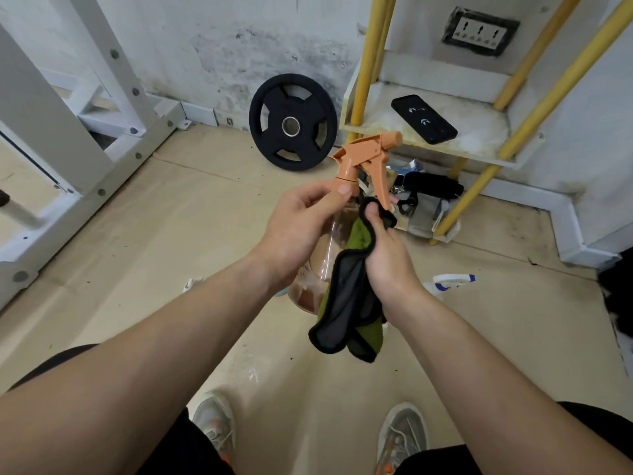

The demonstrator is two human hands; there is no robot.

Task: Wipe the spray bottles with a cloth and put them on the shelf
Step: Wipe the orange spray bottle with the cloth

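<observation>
Grey shoes (404, 437) on the tan floor (144, 241) are the nearest things, my forearms reaching out above them. My left hand (301, 228) is curled round the shoulder of the spray bottle (359, 159), with the thumb pressed up by the orange collar. My right hand (387, 262) has the green-and-black cloth (346, 303) bunched in its fingers. It holds a fold against the neck just under the trigger, and the rest hangs down over the clear body.

I hold the bottle in the air in front of me, between my hands and above the floor. Its long axis runs roughly upright and leans a little, base down towards me and spray head up and away. The nozzle points up and to the right, towards the shelf (472, 145).

I judge this to be the wiping step, with work going on around the neck and trigger. The next move would be to draw the cloth down the body while my left hand turns the bottle, then reach forward to stand it on the shelf.

A second spray bottle (448, 282), white with a blue tip, lies on the floor just past my right wrist, so the job is not near done. A black phone (424, 118) takes up part of the shelf board, so I would have to set the bottle beside it. Farther back, a black weight plate (293, 122) leans on the stained wall (222, 46).
</observation>
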